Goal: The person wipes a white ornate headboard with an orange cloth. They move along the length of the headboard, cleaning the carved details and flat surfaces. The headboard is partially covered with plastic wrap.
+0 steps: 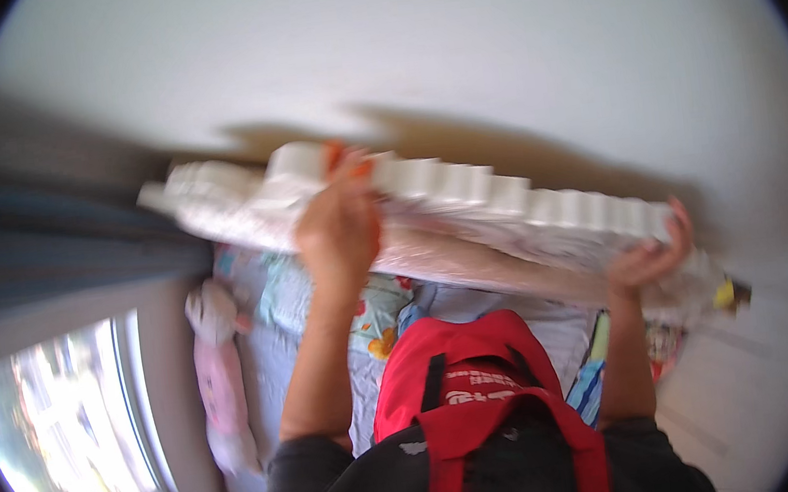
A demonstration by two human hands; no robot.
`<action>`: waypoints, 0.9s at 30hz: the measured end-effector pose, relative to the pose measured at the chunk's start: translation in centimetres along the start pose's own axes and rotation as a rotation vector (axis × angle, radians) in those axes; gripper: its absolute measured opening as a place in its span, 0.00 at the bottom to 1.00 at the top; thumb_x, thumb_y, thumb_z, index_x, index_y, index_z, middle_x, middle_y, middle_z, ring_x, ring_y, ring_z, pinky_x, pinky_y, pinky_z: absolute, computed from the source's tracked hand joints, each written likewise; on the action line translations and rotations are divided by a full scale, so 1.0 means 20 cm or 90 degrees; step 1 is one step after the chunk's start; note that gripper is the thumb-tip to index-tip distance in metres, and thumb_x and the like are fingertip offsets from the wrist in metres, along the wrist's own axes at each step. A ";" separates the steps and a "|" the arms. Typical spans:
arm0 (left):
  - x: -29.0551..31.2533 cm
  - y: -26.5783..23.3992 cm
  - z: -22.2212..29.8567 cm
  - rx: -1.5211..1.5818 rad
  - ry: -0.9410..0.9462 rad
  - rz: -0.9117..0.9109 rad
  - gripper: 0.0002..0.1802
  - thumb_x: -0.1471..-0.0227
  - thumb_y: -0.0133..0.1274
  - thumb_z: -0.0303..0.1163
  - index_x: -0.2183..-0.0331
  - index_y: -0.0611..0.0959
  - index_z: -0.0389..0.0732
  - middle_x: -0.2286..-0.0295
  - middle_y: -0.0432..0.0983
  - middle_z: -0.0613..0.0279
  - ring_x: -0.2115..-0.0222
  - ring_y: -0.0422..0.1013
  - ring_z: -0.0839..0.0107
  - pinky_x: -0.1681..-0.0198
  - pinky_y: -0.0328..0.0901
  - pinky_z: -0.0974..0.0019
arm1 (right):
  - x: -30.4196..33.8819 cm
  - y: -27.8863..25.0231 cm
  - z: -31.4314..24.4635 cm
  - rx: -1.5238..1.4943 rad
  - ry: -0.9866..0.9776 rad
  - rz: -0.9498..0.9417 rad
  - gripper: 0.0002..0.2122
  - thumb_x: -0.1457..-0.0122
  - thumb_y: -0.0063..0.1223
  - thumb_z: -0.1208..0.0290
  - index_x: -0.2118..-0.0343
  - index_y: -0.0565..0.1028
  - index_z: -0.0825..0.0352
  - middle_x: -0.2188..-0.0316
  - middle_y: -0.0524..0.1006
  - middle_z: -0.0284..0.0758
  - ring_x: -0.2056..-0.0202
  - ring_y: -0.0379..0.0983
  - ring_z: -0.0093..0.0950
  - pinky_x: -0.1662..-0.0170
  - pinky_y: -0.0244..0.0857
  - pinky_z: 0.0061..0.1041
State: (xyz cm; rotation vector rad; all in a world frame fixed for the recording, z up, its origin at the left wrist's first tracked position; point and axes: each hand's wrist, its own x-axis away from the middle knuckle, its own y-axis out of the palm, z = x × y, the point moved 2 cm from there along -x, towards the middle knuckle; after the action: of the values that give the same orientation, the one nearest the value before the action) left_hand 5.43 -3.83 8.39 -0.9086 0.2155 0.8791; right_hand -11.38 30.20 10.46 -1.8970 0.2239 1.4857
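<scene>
A long headboard (502, 258) with a pinkish, glossy front and a white stepped top edge runs slantwise along the wall. My left hand (341, 223) is closed over this top edge, left of the middle, and orange material (345, 157) shows at its fingers. Motion blur hides what the orange thing is; it may be a cloth. Near the right end of the headboard, my right hand (648, 259) lies against the edge, fingers stretched out and apart, with nothing seen in it.
Below the headboard is a bed with a pale sheet (269, 382), a patterned pillow (372, 312) and a pink-and-white plush toy (221, 377). A window (69, 419) and dark curtain (64, 250) are at left. My red apron (459, 350) fills the lower middle. A yellow item (725, 294) sits at the headboard's right end.
</scene>
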 end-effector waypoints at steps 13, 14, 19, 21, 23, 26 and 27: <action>0.07 0.19 0.98 0.554 -0.037 -0.349 0.26 0.29 0.39 0.39 0.48 0.80 0.26 0.51 0.81 0.45 0.50 0.77 0.56 0.44 0.68 0.58 | -0.12 -0.42 -0.20 -0.374 0.256 -0.075 0.25 0.40 0.59 0.65 0.43 0.71 0.71 0.40 0.71 0.51 0.39 0.67 0.49 0.35 0.56 0.45; 0.12 0.23 1.06 0.573 -0.063 -0.372 0.26 0.29 0.38 0.38 0.46 0.79 0.27 0.48 0.78 0.44 0.47 0.75 0.55 0.42 0.66 0.58 | -0.10 -0.45 -0.24 -0.476 0.274 -0.101 0.27 0.40 0.60 0.63 0.41 0.70 0.72 0.38 0.69 0.52 0.38 0.65 0.50 0.34 0.55 0.45; 0.18 0.30 1.36 0.389 0.177 -0.475 0.29 0.30 0.36 0.41 0.43 0.78 0.30 0.37 0.61 0.40 0.43 0.70 0.51 0.39 0.61 0.54 | 0.04 -0.59 -0.24 -0.490 0.469 -0.137 0.25 0.38 0.58 0.72 0.39 0.69 0.72 0.39 0.69 0.53 0.39 0.66 0.52 0.36 0.60 0.42; 0.12 0.30 1.37 0.264 0.234 -0.369 0.24 0.32 0.41 0.37 0.47 0.82 0.32 0.43 0.71 0.43 0.53 0.75 0.55 0.45 0.65 0.55 | 0.07 -0.66 -0.09 -0.358 0.408 -0.084 0.22 0.39 0.57 0.74 0.42 0.72 0.73 0.41 0.71 0.52 0.42 0.70 0.50 0.39 0.63 0.41; 0.02 0.32 1.33 0.109 0.325 -0.227 0.18 0.38 0.51 0.30 0.50 0.84 0.34 0.51 0.80 0.51 0.55 0.75 0.58 0.48 0.65 0.57 | 0.07 -0.71 0.11 -0.402 0.589 0.050 0.16 0.38 0.55 0.76 0.48 0.74 0.73 0.51 0.76 0.46 0.49 0.75 0.41 0.44 0.67 0.41; -0.02 0.46 1.37 0.064 0.422 -0.174 0.17 0.41 0.54 0.28 0.51 0.85 0.37 0.51 0.81 0.55 0.53 0.73 0.58 0.45 0.62 0.56 | -0.01 -0.66 0.35 -0.302 0.639 0.040 0.13 0.40 0.57 0.77 0.52 0.75 0.70 0.54 0.78 0.43 0.57 0.77 0.37 0.53 0.71 0.35; -0.02 0.53 1.40 0.077 0.430 -0.178 0.16 0.41 0.54 0.29 0.52 0.85 0.38 0.51 0.81 0.58 0.50 0.72 0.59 0.42 0.59 0.54 | -0.04 -0.63 0.41 -0.209 0.526 -0.024 0.14 0.41 0.56 0.78 0.52 0.76 0.70 0.54 0.78 0.42 0.57 0.77 0.37 0.52 0.71 0.34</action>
State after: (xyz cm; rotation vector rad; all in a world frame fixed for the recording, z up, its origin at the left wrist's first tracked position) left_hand -7.82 20.50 19.58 -1.0678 0.6972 0.2726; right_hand -11.33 44.32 15.67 -2.6852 0.3249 0.6589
